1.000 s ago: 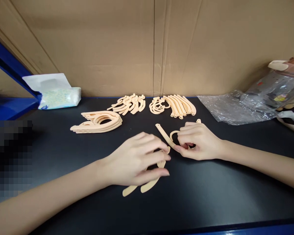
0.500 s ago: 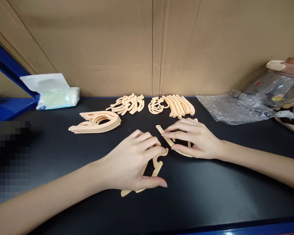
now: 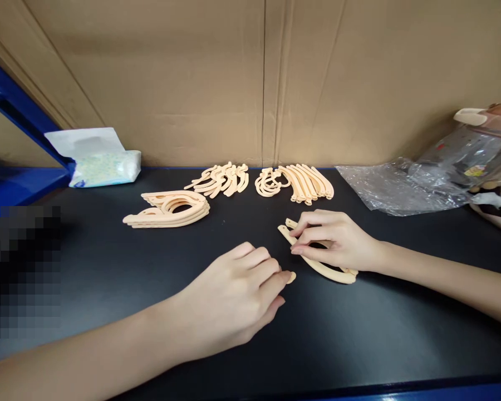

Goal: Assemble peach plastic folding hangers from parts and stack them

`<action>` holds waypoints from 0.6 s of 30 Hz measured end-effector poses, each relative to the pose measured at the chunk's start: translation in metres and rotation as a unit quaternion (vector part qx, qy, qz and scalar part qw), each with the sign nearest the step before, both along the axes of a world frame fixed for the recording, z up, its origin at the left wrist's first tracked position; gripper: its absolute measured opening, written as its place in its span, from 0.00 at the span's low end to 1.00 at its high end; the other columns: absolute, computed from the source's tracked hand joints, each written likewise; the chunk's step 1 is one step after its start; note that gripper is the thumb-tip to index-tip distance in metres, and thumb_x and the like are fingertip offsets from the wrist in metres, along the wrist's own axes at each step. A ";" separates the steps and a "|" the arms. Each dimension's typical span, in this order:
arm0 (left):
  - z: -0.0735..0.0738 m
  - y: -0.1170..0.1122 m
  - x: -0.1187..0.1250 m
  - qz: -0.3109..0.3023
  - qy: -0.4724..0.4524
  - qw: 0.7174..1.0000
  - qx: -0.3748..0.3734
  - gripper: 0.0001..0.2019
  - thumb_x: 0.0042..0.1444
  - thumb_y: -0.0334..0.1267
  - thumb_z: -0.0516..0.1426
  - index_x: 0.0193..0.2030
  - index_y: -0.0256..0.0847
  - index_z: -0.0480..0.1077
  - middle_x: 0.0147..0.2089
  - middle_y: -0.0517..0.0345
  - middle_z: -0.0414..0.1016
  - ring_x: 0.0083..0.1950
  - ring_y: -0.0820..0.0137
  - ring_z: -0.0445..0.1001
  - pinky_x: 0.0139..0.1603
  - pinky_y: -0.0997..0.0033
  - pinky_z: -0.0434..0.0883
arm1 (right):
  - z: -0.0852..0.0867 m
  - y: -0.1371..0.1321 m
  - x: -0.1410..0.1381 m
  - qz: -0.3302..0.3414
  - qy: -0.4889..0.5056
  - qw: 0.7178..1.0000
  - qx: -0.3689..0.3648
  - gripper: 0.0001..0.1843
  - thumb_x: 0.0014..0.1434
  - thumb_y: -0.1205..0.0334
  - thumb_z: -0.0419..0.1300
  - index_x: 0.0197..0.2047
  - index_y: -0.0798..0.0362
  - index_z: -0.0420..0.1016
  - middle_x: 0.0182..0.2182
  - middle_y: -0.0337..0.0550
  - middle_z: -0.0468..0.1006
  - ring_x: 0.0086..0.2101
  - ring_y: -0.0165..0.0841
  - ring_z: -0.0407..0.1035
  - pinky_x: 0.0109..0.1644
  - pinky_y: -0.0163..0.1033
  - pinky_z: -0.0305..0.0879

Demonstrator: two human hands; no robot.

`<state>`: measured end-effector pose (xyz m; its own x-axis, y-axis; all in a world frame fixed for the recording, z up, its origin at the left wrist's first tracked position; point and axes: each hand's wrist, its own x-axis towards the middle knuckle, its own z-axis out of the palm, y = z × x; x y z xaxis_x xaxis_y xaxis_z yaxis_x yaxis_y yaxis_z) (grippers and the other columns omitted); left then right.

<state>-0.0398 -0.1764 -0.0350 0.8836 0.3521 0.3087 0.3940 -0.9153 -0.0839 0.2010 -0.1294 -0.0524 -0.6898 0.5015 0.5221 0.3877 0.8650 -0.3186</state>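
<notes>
My left hand [image 3: 242, 295] is closed over a beige folding hanger part [image 3: 291, 277]. Only a rounded tip of that part shows past the index finger; the rest is hidden under the hand. To the right, my right hand [image 3: 332, 240] has its thumb and fingers pinched on a long curved beige hanger arm [image 3: 329, 273] lying low over the table. The end of a second beige strip [image 3: 291, 223] pokes out beyond the fingers, and more of these pieces are partly covered by the palm.
Stacked beige folding hangers [image 3: 169, 210] lie left of centre. Behind are a pile of small hook-like pieces [image 3: 221, 179], some curved rings [image 3: 268, 182] and a row of long arms [image 3: 307, 182]. A wipes packet [image 3: 106, 167] stands left; clear plastic [image 3: 401, 186] and a bottle [image 3: 471, 150] sit right.
My left thumb has drawn in, and the hand now covers most of its hanger part. My right hand has bunched its fingers and its curved pieces have turned and shifted slightly right and nearer.
</notes>
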 end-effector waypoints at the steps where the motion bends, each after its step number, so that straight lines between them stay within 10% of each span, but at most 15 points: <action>1: -0.001 -0.002 0.001 -0.003 0.003 1.000 0.018 0.13 0.65 0.35 0.53 0.52 0.34 0.73 0.39 0.54 0.79 0.40 0.66 0.74 0.40 0.64 0.68 | 0.000 -0.001 0.000 -0.002 0.002 1.000 -0.010 0.13 0.63 0.59 0.60 0.28 0.54 0.77 0.30 0.42 0.75 0.31 0.28 0.69 0.36 0.34 0.65; 11: 0.000 -0.016 0.006 -0.041 0.011 0.994 0.101 0.15 0.65 0.23 0.46 0.53 0.28 0.69 0.37 0.52 0.78 0.37 0.65 0.74 0.36 0.63 0.72 | 0.007 -0.004 0.003 -0.001 -0.062 0.993 -0.100 0.08 0.60 0.60 0.63 0.42 0.53 0.77 0.37 0.40 0.76 0.32 0.26 0.72 0.37 0.31 0.67; 18: 0.009 0.009 -0.002 0.067 -0.086 0.991 0.074 0.13 0.68 0.33 0.46 0.48 0.35 0.70 0.36 0.55 0.73 0.34 0.67 0.66 0.34 0.67 0.65 | 0.009 -0.008 0.001 0.032 -0.061 0.988 -0.140 0.08 0.65 0.66 0.56 0.46 0.51 0.74 0.48 0.43 0.75 0.43 0.29 0.73 0.48 0.34 0.69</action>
